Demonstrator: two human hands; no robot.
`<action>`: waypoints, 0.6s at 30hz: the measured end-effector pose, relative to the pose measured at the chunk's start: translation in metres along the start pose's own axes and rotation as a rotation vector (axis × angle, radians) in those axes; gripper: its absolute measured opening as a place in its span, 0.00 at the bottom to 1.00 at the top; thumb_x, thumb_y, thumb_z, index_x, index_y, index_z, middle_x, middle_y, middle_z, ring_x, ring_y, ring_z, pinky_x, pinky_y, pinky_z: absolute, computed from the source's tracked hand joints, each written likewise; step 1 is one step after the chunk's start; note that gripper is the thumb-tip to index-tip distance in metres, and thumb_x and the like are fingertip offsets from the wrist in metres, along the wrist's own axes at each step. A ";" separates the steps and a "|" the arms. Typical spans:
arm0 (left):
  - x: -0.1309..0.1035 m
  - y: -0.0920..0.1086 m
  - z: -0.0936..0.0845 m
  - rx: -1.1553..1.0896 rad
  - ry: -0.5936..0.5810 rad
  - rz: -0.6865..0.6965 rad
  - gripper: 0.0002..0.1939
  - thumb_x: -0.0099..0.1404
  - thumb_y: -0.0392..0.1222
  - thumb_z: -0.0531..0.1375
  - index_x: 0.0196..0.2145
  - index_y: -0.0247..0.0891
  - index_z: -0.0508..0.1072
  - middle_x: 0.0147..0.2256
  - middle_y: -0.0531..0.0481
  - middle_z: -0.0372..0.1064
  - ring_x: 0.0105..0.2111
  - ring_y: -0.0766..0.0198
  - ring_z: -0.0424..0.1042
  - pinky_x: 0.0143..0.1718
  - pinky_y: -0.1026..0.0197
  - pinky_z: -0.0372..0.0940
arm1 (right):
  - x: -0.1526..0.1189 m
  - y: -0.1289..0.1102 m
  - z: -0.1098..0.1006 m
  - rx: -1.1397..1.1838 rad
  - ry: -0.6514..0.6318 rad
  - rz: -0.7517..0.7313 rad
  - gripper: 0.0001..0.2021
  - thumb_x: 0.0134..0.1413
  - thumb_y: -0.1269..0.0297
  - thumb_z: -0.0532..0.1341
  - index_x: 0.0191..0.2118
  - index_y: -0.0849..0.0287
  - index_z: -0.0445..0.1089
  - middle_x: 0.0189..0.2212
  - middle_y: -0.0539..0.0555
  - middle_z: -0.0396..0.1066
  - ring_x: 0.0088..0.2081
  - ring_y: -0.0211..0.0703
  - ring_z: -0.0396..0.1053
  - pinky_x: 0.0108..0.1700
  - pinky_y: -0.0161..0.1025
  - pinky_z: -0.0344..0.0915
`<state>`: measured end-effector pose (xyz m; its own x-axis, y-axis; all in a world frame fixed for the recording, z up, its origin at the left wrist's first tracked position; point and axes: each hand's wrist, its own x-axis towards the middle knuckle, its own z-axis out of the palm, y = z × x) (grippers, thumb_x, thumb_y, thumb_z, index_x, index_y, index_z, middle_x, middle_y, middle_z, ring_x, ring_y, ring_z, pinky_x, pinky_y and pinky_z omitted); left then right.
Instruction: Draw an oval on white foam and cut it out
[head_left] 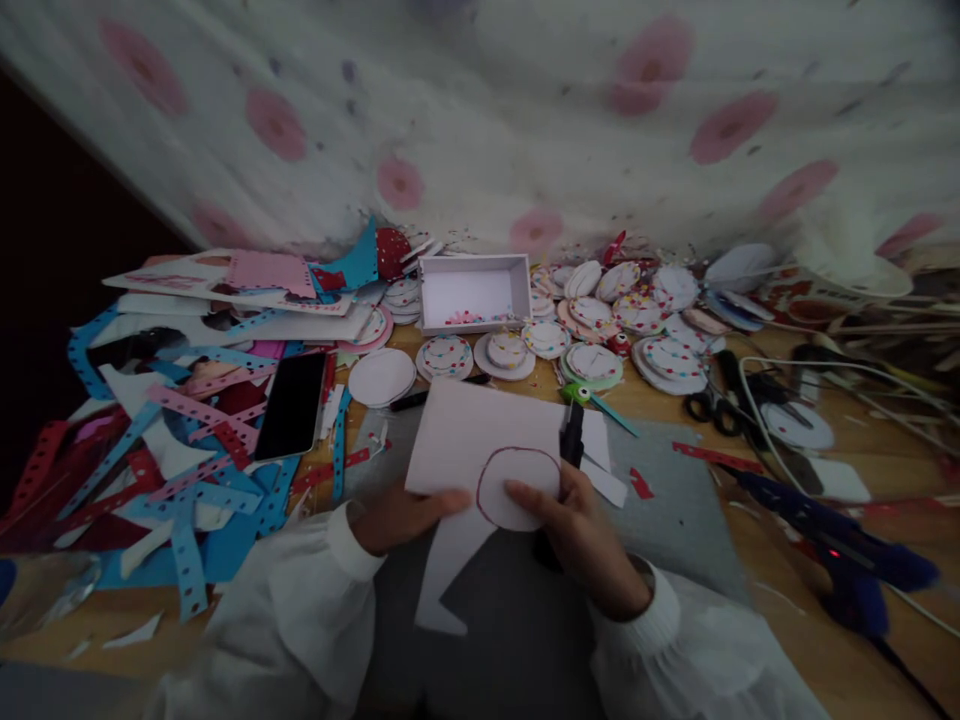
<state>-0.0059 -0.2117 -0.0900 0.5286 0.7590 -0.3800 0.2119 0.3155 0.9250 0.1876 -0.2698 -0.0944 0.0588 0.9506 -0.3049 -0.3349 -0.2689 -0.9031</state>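
Observation:
A white sheet (457, 430) with a drawn dark-red circle is held up over the grey mat (667, 490). My left hand (412, 515) grips its lower left edge, thumb on top. At the right, my right hand (581, 530) pinches the sheet near the circle, its thumb lying on the round part. The sheet is partly cut along the circle's lower side, and a strip of it hangs down below my left thumb. A black-handled tool (572, 432) shows just behind the sheet's right edge, by my right fingers; whether they touch it is unclear.
A white box (474, 290) with small beads stands at the back among several decorated paper discs (671, 362). Dotted strips (187, 550) and a phone (291, 405) lie left. At right are black scissors (712, 412), a blue glue gun (840, 540) and a white cable.

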 end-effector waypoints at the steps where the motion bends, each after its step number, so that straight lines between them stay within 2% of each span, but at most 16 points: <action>1: 0.000 0.001 -0.004 -0.098 -0.001 -0.009 0.17 0.53 0.54 0.65 0.34 0.38 0.77 0.33 0.46 0.76 0.35 0.55 0.73 0.39 0.55 0.67 | 0.000 0.000 -0.001 0.022 -0.031 0.023 0.18 0.43 0.57 0.70 0.41 0.58 0.73 0.37 0.55 0.77 0.36 0.48 0.74 0.38 0.44 0.70; 4: -0.002 0.003 -0.010 -0.267 0.023 -0.045 0.26 0.50 0.56 0.67 0.41 0.35 0.76 0.37 0.43 0.76 0.38 0.51 0.74 0.40 0.53 0.68 | -0.002 0.000 -0.001 0.044 -0.050 0.060 0.18 0.43 0.57 0.71 0.41 0.58 0.73 0.36 0.54 0.77 0.36 0.46 0.73 0.38 0.43 0.70; 10: -0.005 0.005 -0.010 -0.183 0.092 -0.040 0.25 0.50 0.52 0.69 0.43 0.34 0.76 0.40 0.42 0.76 0.37 0.54 0.74 0.38 0.57 0.68 | -0.004 -0.001 0.003 0.047 -0.099 0.061 0.16 0.47 0.55 0.69 0.41 0.58 0.74 0.38 0.54 0.77 0.36 0.45 0.73 0.40 0.42 0.69; 15: -0.005 0.003 -0.010 -0.268 0.033 -0.036 0.27 0.51 0.50 0.69 0.46 0.33 0.75 0.41 0.41 0.76 0.39 0.52 0.74 0.40 0.54 0.69 | -0.005 -0.005 0.005 0.192 -0.134 0.137 0.16 0.44 0.57 0.70 0.40 0.58 0.74 0.35 0.53 0.77 0.34 0.43 0.72 0.38 0.40 0.68; 18: -0.006 0.006 -0.008 -0.306 0.021 -0.041 0.28 0.50 0.49 0.69 0.47 0.34 0.74 0.40 0.41 0.76 0.37 0.51 0.75 0.38 0.54 0.69 | -0.005 -0.004 0.006 0.261 -0.133 0.188 0.17 0.41 0.58 0.72 0.39 0.58 0.75 0.33 0.53 0.77 0.32 0.41 0.72 0.37 0.38 0.68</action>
<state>-0.0144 -0.2106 -0.0824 0.5073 0.7527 -0.4196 -0.0263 0.5002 0.8655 0.1829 -0.2725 -0.0878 -0.1443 0.9049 -0.4005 -0.5587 -0.4085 -0.7218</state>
